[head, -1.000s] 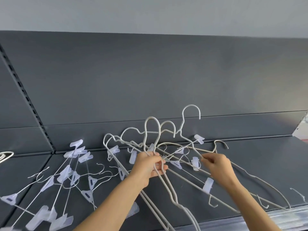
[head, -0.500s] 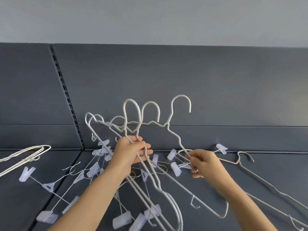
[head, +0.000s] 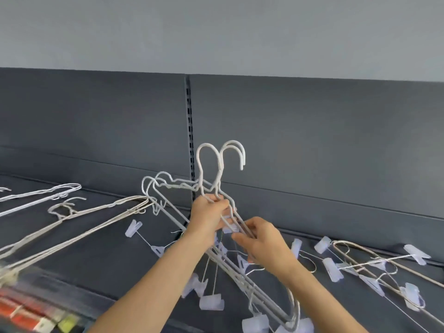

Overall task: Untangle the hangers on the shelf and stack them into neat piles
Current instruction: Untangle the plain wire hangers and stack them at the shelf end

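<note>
My left hand [head: 208,217] grips a bunch of white wire hangers [head: 219,162] by their necks, hooks pointing up above the dark grey shelf [head: 101,251]. My right hand [head: 260,241] meets the same bunch just below, its fingers curled round the wires. The held hangers slant down to the lower right. Thin clip hangers with clear plastic clips [head: 211,302] hang and lie beneath the hands. A pile of white hangers [head: 79,224] lies on the shelf at the left. Another tangle of clip hangers [head: 374,263] lies at the right.
The shelf's grey back panel [head: 312,145] rises behind, with a slotted upright [head: 189,131] in the middle. More white hangers [head: 40,194] lie at the far left. Coloured price labels [head: 31,313] run along the front edge at the lower left.
The view has swung left. My right hand has come up to the bunch held by my left hand and the three hooks have closed together; the right tangle stays on the shelf.
</note>
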